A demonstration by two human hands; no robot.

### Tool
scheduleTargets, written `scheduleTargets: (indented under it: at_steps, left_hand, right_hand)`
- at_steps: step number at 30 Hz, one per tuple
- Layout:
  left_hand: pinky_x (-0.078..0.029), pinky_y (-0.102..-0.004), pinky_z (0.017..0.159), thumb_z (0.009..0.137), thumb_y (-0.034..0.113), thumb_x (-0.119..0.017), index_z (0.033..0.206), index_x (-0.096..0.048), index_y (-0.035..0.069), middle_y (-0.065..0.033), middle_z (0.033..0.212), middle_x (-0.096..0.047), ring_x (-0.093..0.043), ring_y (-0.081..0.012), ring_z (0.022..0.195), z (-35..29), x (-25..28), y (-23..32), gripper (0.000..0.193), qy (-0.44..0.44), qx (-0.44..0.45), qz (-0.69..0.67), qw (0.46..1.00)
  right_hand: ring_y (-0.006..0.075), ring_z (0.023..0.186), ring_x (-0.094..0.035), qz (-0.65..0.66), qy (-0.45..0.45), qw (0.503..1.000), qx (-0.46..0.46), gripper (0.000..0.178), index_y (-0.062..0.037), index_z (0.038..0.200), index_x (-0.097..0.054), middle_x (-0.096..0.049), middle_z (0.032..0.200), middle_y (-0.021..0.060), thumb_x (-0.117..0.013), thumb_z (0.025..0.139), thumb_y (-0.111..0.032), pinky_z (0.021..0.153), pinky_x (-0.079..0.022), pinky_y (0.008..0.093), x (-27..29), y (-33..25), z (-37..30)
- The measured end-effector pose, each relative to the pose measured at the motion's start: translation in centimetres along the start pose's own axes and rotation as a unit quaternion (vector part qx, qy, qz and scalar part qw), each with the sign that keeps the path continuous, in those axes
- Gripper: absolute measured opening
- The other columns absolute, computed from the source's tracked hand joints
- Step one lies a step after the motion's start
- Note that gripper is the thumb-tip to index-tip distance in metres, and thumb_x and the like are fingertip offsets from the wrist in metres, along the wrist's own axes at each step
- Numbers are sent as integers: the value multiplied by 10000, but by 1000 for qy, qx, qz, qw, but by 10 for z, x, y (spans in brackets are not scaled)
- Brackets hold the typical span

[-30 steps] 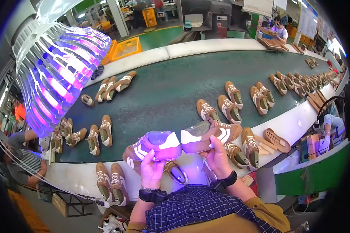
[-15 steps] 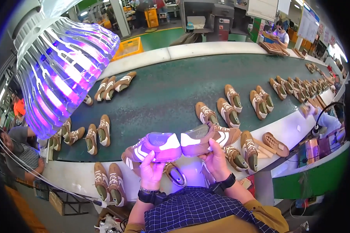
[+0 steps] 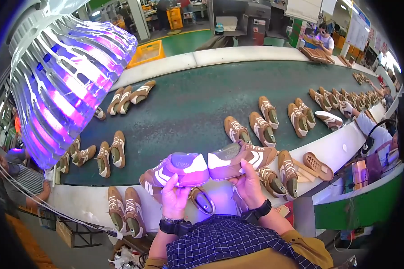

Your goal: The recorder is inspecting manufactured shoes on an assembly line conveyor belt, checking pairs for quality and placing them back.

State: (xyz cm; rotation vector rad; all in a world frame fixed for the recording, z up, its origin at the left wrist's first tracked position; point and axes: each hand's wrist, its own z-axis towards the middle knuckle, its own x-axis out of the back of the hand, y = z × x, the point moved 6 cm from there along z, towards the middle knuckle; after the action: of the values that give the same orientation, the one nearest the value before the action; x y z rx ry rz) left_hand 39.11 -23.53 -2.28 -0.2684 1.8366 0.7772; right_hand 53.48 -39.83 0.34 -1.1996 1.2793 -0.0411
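In my left hand [image 3: 175, 199] is a brown sneaker [image 3: 194, 172] with white stripes and a white heel patch. My right hand [image 3: 248, 186] grips a matching sneaker [image 3: 222, 168]. Their heels face each other and nearly touch, both lit purple, and the fingers beneath the shoes are partly hidden. On the white ledge below lies another sneaker [image 3: 203, 200], partly covered by my left hand and the held shoe. A pair of brown sneakers [image 3: 288, 175] stands just right of my right hand, and another pair [image 3: 131, 213] sits to the left of my left wrist.
A large purple-glowing lamp [image 3: 72, 85] hangs at upper left. Beyond my hands runs a green conveyor belt [image 3: 179, 107] bearing several sneakers. Loose brown soles [image 3: 318, 166] lie on the ledge at right. Co-workers sit at left and right; one's gloved hand [image 3: 346, 107] is over the belt.
At the right, the co-worker's gloved hand has moved onto the belt, where a sneaker now lies on its side. My hands keep hold of both shoes; the view has shifted slightly.
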Motion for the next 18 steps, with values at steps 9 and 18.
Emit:
scheduleTargets:
  at_steps: [9, 18]
  left_hand:
    - [-445, -473, 963, 851, 68, -570, 1274, -432, 55, -103, 1212, -533, -527, -273, 1124, 2, 2, -2, 445, -3, -12, 15, 1000]
    - [-442, -482, 966, 844, 65, -581, 1276, -429, 59, -104, 1213, -530, -523, -276, 1129, 3, 4, -4, 458, 5, -8, 6, 1000]
  right_hand:
    - [145, 769, -631, 6, 27, 1000, 4, 339, -47, 1127, -524, -639, 968, 78, -552, 909, -304, 571, -517, 244, -3, -1, -1]
    - [203, 920, -641, 16, -7, 1000, -5, 388, -27, 1190, -485, -614, 1092, 123, -549, 907, -284, 731, -563, 302, 8, 5, 6]
